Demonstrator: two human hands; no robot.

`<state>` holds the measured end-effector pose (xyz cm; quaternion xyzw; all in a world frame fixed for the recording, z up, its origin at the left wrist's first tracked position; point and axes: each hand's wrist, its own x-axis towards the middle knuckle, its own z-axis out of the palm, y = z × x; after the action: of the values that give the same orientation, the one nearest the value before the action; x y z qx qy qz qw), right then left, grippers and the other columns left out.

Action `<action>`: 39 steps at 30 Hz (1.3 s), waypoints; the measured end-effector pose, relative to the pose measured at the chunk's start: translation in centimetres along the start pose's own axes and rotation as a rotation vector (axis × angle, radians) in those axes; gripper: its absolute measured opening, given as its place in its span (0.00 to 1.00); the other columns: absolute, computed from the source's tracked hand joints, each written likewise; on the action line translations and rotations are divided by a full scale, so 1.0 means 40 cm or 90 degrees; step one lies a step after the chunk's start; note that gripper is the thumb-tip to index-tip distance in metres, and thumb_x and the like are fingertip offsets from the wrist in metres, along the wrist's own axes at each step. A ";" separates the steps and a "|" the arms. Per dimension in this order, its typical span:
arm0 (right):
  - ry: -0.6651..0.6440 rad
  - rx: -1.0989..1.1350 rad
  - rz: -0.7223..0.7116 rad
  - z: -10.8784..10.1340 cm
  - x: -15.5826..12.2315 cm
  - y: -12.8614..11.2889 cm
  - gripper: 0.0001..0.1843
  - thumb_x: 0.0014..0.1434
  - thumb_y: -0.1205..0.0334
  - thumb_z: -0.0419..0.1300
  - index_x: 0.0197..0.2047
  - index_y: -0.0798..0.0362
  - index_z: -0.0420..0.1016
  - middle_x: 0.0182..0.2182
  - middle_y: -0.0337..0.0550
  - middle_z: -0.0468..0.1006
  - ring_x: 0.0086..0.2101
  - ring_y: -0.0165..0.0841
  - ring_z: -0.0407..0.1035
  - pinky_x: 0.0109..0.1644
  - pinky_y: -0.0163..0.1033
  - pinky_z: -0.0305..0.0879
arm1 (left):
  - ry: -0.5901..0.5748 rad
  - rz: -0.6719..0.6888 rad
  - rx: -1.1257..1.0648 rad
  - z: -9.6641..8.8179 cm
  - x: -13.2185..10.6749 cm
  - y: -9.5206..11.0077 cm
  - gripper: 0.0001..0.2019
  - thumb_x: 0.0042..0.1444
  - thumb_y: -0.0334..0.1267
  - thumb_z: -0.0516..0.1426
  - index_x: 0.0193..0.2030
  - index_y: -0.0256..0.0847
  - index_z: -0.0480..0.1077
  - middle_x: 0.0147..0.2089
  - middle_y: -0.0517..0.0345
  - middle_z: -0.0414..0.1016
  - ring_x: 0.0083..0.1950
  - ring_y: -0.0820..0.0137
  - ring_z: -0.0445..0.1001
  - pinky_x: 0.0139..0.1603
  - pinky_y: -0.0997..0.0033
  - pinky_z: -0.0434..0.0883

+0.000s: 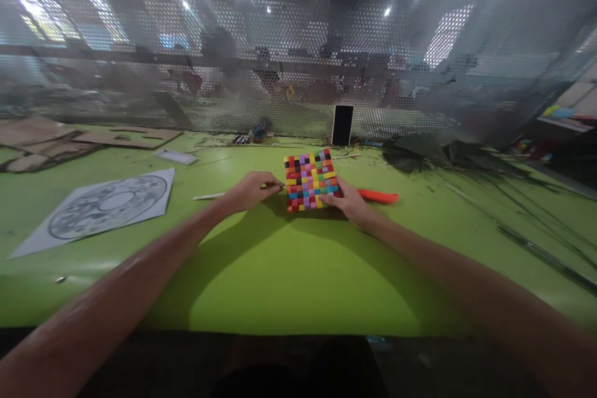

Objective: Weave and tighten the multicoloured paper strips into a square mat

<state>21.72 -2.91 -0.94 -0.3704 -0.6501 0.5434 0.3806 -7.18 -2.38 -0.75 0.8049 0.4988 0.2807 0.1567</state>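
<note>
A square woven mat (311, 181) of many-coloured strips is held tilted up above the green table. My right hand (351, 202) grips its lower right side, thumb across the front. Just left of the mat, my left hand (252, 190) is closed in a pinch, fingertips close to the mat's left edge; a small dark bit shows at the fingertips, too small to name. Behind my right hand lies a flat orange-red object (379, 196), partly hidden. A thin white strip (209, 196) lies on the table by my left hand.
Left are a sheet with a printed ring pattern (114, 201), cardboard pieces (125, 135) and a shallow white tray (175, 157). A dark-screened phone or tablet (342, 125) leans on the perforated metal screen (298, 74). Dark leaves (410, 152) and long stalks (545, 252) lie right.
</note>
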 end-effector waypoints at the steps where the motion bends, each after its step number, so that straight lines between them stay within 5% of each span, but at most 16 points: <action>1: 0.005 -0.011 0.000 0.000 0.001 0.001 0.27 0.55 0.50 0.71 0.55 0.49 0.71 0.54 0.48 0.80 0.51 0.42 0.76 0.60 0.53 0.71 | -0.001 -0.001 0.004 0.003 0.000 0.004 0.14 0.61 0.42 0.57 0.45 0.40 0.81 0.43 0.49 0.82 0.41 0.61 0.78 0.44 0.62 0.74; 5: 0.020 -0.011 -0.034 -0.001 0.010 0.012 0.26 0.62 0.40 0.63 0.55 0.49 0.74 0.56 0.47 0.79 0.55 0.42 0.73 0.66 0.53 0.66 | 0.006 0.007 0.012 0.016 -0.002 0.016 0.15 0.60 0.38 0.57 0.51 0.39 0.78 0.50 0.48 0.82 0.48 0.59 0.79 0.54 0.55 0.74; 11: 0.036 0.070 -0.012 -0.002 0.017 0.023 0.25 0.62 0.44 0.65 0.57 0.47 0.72 0.58 0.46 0.78 0.56 0.40 0.73 0.66 0.51 0.67 | 0.040 0.040 -0.035 0.016 -0.007 0.029 0.13 0.64 0.41 0.56 0.49 0.39 0.77 0.48 0.49 0.81 0.44 0.64 0.79 0.48 0.58 0.78; 15: 0.057 0.072 0.028 -0.001 0.008 0.008 0.29 0.59 0.55 0.68 0.61 0.46 0.66 0.55 0.47 0.78 0.45 0.38 0.77 0.47 0.45 0.78 | 0.058 0.056 -0.045 0.012 -0.006 0.033 0.10 0.62 0.36 0.56 0.47 0.37 0.75 0.46 0.49 0.80 0.43 0.65 0.78 0.49 0.58 0.79; 19: 0.009 0.015 0.056 0.004 -0.007 -0.013 0.25 0.58 0.66 0.66 0.57 0.48 0.67 0.42 0.43 0.80 0.29 0.30 0.74 0.31 0.36 0.74 | 0.082 0.048 -0.029 0.012 -0.004 0.030 0.10 0.59 0.34 0.58 0.47 0.36 0.71 0.45 0.49 0.77 0.44 0.65 0.77 0.48 0.56 0.80; 29: 0.009 -0.003 0.015 0.010 -0.007 -0.012 0.31 0.55 0.70 0.65 0.61 0.48 0.66 0.45 0.46 0.80 0.29 0.30 0.73 0.30 0.36 0.72 | 0.160 0.022 -0.034 0.026 -0.008 0.031 0.47 0.53 0.31 0.62 0.75 0.51 0.42 0.64 0.44 0.54 0.46 0.67 0.75 0.45 0.59 0.82; 33: 0.007 0.003 0.011 0.005 -0.004 -0.006 0.34 0.54 0.68 0.67 0.63 0.47 0.67 0.51 0.48 0.79 0.35 0.34 0.74 0.30 0.37 0.73 | 0.113 0.023 -0.039 0.020 -0.006 0.031 0.50 0.52 0.29 0.63 0.76 0.55 0.41 0.65 0.45 0.53 0.47 0.67 0.74 0.45 0.61 0.82; 39: 0.012 -0.003 0.009 0.006 -0.002 -0.005 0.30 0.52 0.69 0.68 0.59 0.49 0.73 0.50 0.47 0.81 0.40 0.36 0.76 0.34 0.37 0.73 | 0.070 0.014 -0.076 0.013 -0.001 0.027 0.48 0.53 0.32 0.62 0.76 0.52 0.42 0.57 0.47 0.65 0.46 0.64 0.74 0.40 0.61 0.80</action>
<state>21.52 -3.12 -0.77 -0.3810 -0.6454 0.5410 0.3816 -6.11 -2.87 -0.59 0.7828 0.4801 0.3556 0.1738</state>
